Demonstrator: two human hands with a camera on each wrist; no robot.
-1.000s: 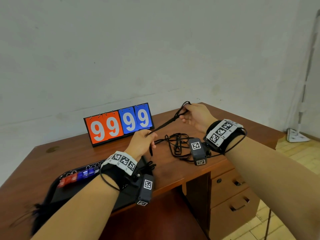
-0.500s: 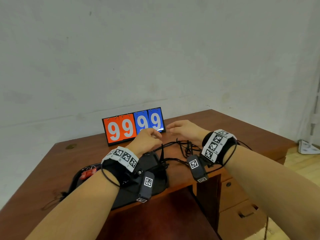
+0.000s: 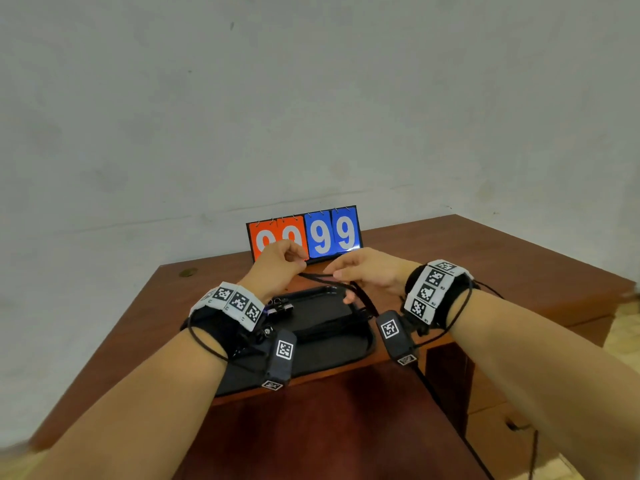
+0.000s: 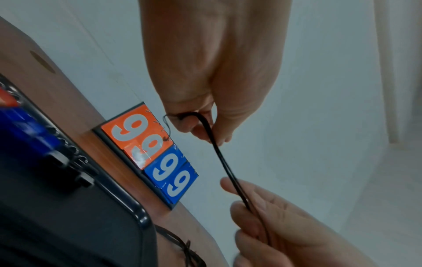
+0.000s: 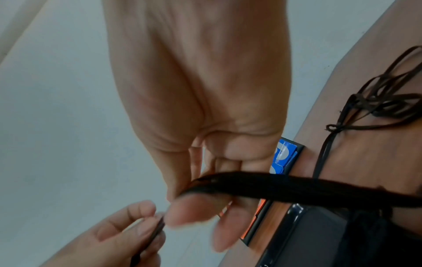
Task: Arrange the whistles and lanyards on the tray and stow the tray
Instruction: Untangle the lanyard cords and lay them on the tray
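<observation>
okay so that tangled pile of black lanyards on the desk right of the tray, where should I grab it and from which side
Probably the knotted neck of the tangled lanyards, pinched from above: the loops gather there, so they should lift together. The strands lie flat on the desk, so coming from the side would likely snag single loops.

I see a brown wooden desk [image 3: 485, 268] against a plain grey-white wall [image 3: 311, 98]. An orange-and-blue flip scoreboard [image 3: 332, 232] stands upright at the desk's far edge, showing 99 on both sides. Wooden desk drawers [image 3: 498, 431] are visible at lower right, shut.
</observation>
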